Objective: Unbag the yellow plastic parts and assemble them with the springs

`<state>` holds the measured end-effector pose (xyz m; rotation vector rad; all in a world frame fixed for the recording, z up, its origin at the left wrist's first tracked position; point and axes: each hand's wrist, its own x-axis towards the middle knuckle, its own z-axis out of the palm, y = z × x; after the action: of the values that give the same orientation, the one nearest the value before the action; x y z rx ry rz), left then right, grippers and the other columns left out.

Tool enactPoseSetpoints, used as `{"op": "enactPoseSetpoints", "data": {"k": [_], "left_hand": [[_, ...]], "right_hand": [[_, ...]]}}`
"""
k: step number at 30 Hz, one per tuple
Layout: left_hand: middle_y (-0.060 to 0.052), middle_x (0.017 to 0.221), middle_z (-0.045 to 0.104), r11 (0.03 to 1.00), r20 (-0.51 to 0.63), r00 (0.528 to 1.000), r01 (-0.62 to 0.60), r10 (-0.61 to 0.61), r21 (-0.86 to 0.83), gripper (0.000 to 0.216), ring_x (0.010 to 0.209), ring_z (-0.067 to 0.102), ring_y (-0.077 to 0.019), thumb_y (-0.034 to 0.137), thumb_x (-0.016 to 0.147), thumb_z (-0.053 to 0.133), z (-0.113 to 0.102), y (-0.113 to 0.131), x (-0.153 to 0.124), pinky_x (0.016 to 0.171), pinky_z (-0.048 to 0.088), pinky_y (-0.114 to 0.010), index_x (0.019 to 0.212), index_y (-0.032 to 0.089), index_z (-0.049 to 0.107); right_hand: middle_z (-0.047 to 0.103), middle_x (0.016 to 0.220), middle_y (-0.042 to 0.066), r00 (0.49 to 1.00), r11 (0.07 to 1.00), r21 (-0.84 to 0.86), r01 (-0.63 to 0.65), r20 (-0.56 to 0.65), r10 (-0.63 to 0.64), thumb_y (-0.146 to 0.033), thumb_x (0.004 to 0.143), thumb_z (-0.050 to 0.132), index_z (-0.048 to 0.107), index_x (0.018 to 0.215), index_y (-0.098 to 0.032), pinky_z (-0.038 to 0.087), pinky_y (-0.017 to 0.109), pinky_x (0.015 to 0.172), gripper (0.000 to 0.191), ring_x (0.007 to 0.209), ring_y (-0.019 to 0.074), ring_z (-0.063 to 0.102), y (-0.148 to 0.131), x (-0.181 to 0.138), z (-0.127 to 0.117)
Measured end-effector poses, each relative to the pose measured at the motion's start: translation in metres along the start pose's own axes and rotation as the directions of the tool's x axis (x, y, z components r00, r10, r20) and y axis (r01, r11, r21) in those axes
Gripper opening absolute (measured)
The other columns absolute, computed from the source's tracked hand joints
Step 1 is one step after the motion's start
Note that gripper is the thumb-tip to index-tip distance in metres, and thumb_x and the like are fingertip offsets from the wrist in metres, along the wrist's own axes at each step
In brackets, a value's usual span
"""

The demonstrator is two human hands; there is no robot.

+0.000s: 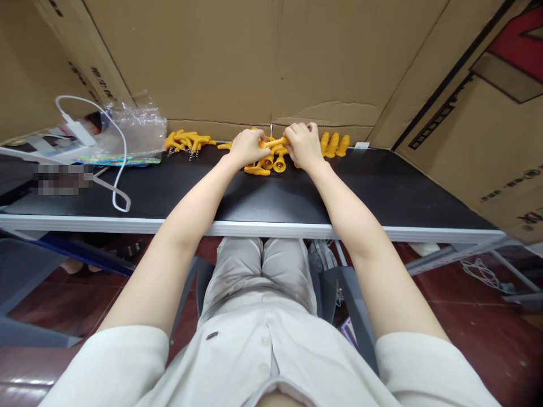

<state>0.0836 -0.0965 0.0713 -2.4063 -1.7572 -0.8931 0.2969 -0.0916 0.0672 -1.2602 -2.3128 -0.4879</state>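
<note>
We see a yellow piece [276, 142] held just above the tabletop, near its back edge, stretched between the left hand [246, 148] and the right hand [302, 144]. The left thumb and fingers pinch its left end; the right fingers close over the other end, so both grips are drawn in tight, with only the middle of the piece showing.

Below and between the hands we see yellow caps [279, 165], two with round openings facing us, and a yellow handle [257, 170] lying just in front of them. Beside the right hand stand three yellow sleeves [335, 145] in a row. Well to the left lies a pile of yellow corkscrews [193, 139], their metal spirals pointing down toward the black tabletop [403, 189].

Past that pile we find a crinkled clear plastic bag [142, 129] over a colourful sheet [142, 161], then a white plug [82, 134] with a looping white cable [124, 164].

Behind everything rises a cardboard wall [220, 62]. The left cardboard panel [46, 56] carries dark printed characters, and the right cardboard panel [475, 147] has rows of black characters beneath a red printed block; we cannot make out the words on either.
</note>
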Motion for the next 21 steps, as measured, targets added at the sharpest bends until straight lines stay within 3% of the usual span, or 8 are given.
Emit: {"op": "enactPoseSetpoints", "data": {"k": [9, 15, 21], "left_hand": [[-0.012, 0.107, 0.078, 1.000, 0.030, 1.000, -0.002, 0.002, -0.006, 0.032, 0.117, 0.070, -0.0385, 0.027, 0.082, 0.076, -0.002, 0.003, 0.000, 0.103, 0.056, -0.045, 0.113, 0.022, 0.080], [-0.011, 0.104, 0.079, 1.000, 0.004, 1.000, -0.018, 0.018, 0.004, 0.030, 0.118, 0.071, -0.0398, 0.031, 0.082, 0.078, 0.001, -0.003, 0.000, 0.102, 0.057, -0.047, 0.111, 0.026, 0.082], [-0.012, 0.107, 0.082, 0.998, 0.010, 1.000, 0.009, -0.010, 0.064, 0.029, 0.118, 0.073, -0.0404, 0.032, 0.082, 0.079, 0.002, -0.009, 0.000, 0.102, 0.058, -0.046, 0.111, 0.025, 0.083]], "right_hand": [[0.069, 0.145, 0.024, 0.999, 0.999, -0.013, -0.039, -0.027, 0.039, -0.022, 0.108, 0.038, 0.062, 0.145, -0.015, 0.036, 0.070, 0.124, 0.044, 0.141, 0.0448, 0.058, 0.005, 0.004, 0.008], [0.067, 0.152, 0.024, 0.995, 0.999, 0.045, -0.006, 0.099, 0.001, -0.030, 0.110, 0.047, 0.059, 0.150, -0.016, 0.042, 0.064, 0.121, 0.044, 0.143, 0.0430, 0.057, 0.008, -0.001, 0.007], [0.072, 0.147, 0.024, 0.989, 0.999, 0.045, 0.010, 0.145, -0.016, -0.021, 0.109, 0.049, 0.062, 0.145, -0.017, 0.039, 0.066, 0.122, 0.039, 0.143, 0.0414, 0.060, 0.006, -0.001, 0.010]]}}
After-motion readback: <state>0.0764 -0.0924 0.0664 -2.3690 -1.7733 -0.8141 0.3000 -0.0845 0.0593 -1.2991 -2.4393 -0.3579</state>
